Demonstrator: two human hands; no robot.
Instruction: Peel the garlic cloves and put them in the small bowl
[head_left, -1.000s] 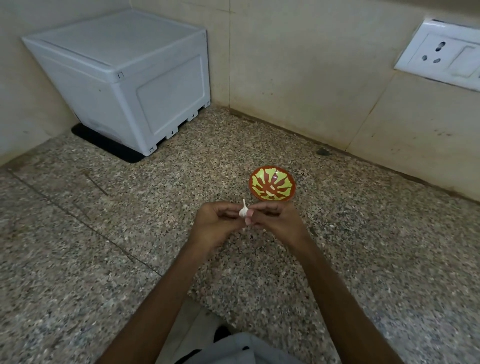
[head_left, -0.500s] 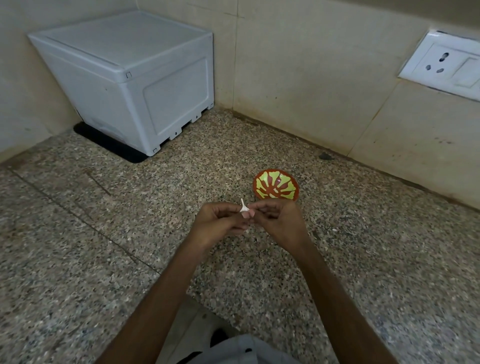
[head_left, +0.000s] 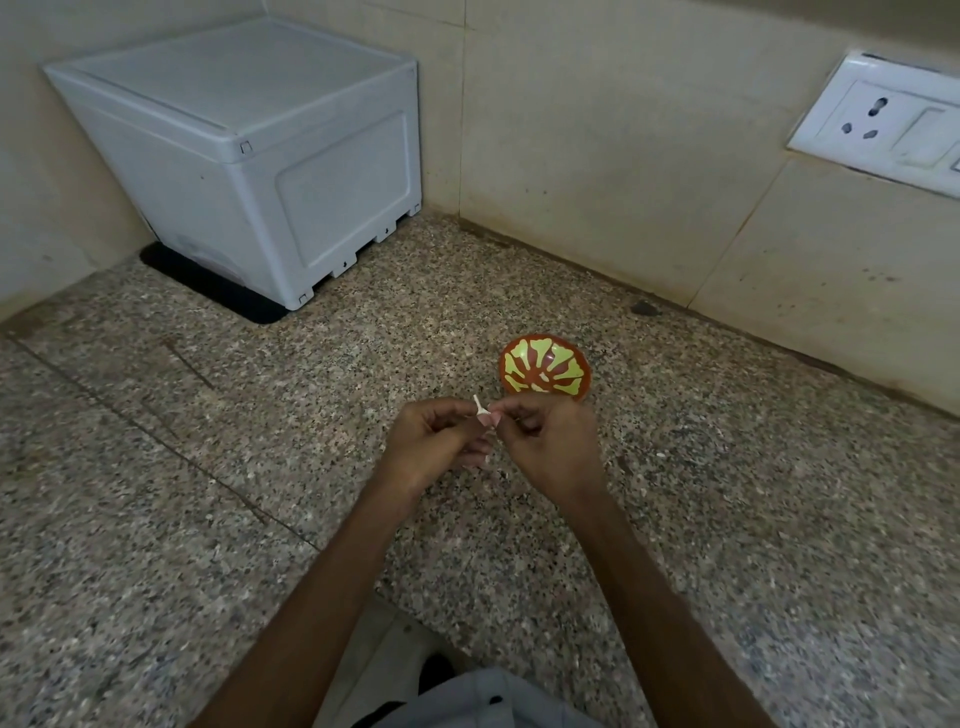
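A small white garlic clove (head_left: 481, 410) with a thin stem tip pointing up is pinched between both my hands above the granite counter. My left hand (head_left: 434, 447) grips it from the left with curled fingers. My right hand (head_left: 545, 441) pinches it from the right with thumb and fingertips. Most of the clove is hidden by my fingers. Just beyond my right hand stands the small red bowl (head_left: 544, 369) with a yellow-green pattern; a pale piece seems to lie in it, and my knuckles cover its near rim.
A white plastic box (head_left: 249, 156) sits on a black mat in the back left corner. Tiled walls close the back, with a white socket plate (head_left: 883, 124) at the right. A dark speck (head_left: 644, 308) lies by the wall. The counter's front edge is near my body.
Both hands stay together on the clove with only small finger shifts. The view has drifted slightly, so the bowl and box sit a little further right in the frame.
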